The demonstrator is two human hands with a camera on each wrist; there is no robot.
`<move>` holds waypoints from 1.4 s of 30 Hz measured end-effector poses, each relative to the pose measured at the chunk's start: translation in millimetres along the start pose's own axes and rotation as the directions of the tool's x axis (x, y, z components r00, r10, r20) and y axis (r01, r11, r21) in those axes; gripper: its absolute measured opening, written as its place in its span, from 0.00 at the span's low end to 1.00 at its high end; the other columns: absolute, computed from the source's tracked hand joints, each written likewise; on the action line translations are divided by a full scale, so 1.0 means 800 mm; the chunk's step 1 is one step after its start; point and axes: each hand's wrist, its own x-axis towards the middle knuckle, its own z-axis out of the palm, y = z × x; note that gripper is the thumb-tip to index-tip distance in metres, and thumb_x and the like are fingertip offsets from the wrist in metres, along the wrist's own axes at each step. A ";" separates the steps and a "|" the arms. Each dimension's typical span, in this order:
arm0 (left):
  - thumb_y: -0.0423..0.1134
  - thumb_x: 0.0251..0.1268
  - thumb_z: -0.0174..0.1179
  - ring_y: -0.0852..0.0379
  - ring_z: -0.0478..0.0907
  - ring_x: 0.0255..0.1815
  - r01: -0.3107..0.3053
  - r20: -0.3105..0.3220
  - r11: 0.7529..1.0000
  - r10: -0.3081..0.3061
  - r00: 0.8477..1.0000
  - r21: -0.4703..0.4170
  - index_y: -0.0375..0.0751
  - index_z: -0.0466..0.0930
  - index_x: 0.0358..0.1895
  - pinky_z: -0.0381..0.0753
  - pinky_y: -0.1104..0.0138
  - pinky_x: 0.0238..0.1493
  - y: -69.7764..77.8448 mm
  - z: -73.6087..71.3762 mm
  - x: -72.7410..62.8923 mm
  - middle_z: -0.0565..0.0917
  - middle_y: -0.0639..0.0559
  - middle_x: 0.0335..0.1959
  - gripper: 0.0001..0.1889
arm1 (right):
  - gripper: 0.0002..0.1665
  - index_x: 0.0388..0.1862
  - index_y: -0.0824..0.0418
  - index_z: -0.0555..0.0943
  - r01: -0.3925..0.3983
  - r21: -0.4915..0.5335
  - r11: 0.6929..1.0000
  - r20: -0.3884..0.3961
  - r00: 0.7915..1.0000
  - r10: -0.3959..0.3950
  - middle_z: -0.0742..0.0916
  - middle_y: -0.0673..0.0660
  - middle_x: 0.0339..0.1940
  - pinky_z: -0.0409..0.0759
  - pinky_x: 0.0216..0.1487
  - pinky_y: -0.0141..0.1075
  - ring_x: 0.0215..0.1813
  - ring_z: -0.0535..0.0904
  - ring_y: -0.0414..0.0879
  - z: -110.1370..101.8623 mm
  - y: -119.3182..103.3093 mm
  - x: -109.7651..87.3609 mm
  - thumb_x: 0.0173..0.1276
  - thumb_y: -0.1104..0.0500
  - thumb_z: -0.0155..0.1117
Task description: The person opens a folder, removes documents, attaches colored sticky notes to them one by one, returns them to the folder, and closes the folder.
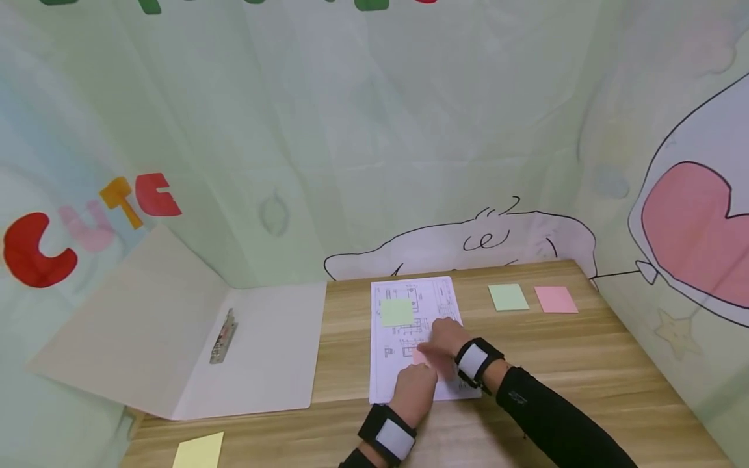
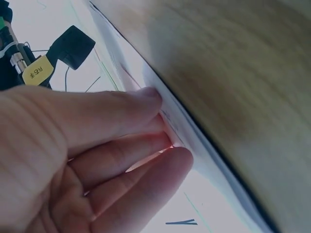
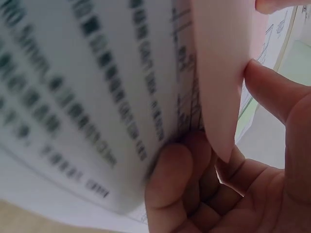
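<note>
A white sheet printed with technical drawings [image 1: 386, 377] lies on the wooden table. My left hand [image 1: 414, 393] and right hand [image 1: 449, 338] meet over its lower middle at a pink sticky note [image 3: 221, 73]. The right hand pinches the note, its thumb at the side and its other fingers curled by the lower corner. In the left wrist view, the left thumb and fingertips [image 2: 177, 160] come together on a pink edge. The hands hide much of the note in the head view. A green sticky note [image 1: 396, 312] is on the upper left of the sheet.
An unfolded white folder with a metal clip [image 1: 223, 338] lies to the left. Another green note [image 1: 508, 297] and another pink note [image 1: 556, 299] are at the back right. A yellow note [image 1: 199, 450] sits at the front left. A printed curtain [image 1: 374, 149] hangs behind the table.
</note>
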 end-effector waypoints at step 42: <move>0.32 0.52 0.67 0.59 0.73 0.22 0.025 0.185 0.987 0.005 0.983 -0.156 0.43 0.84 0.27 0.71 0.68 0.21 -0.018 -0.010 -0.004 0.79 0.53 0.24 0.02 | 0.21 0.35 0.60 0.75 0.178 -0.120 0.977 0.094 0.981 -0.168 0.75 0.54 0.30 0.70 0.36 0.41 0.33 0.70 0.48 -0.041 0.051 -0.038 0.48 0.59 0.78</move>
